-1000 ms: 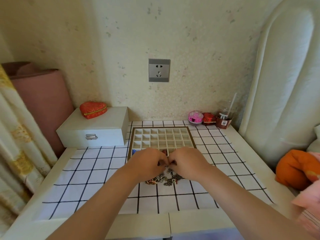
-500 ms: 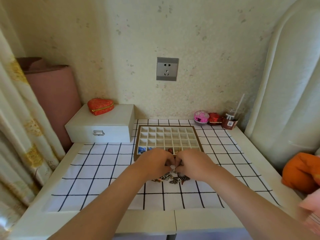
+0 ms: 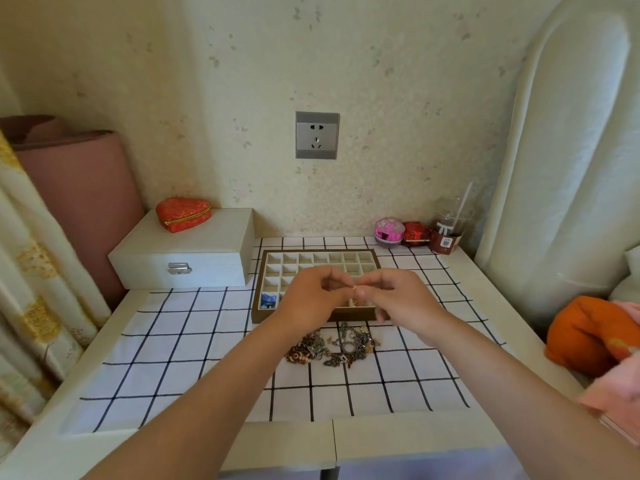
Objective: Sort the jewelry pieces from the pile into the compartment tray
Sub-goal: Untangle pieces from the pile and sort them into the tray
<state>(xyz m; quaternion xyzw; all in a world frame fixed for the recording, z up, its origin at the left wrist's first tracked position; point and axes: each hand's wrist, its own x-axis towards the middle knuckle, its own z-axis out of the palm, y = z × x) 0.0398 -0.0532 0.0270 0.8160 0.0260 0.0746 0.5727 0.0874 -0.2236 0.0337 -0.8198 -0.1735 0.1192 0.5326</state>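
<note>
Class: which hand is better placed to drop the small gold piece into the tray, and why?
Probably right: the right hand pinches the gold piece above the compartment tray; the left hand curls beside it, its hold unclear.

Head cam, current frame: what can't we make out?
All in the head view:
The small piece pinched by the right hand: too small to identify.
The left hand: unclear whether its fingertips also hold that piece.
The compartment tray: near middle compartments hidden behind both hands.
The pile: tangled, pieces cannot be counted.
The blue item in the near-left compartment: too small to name.
</note>
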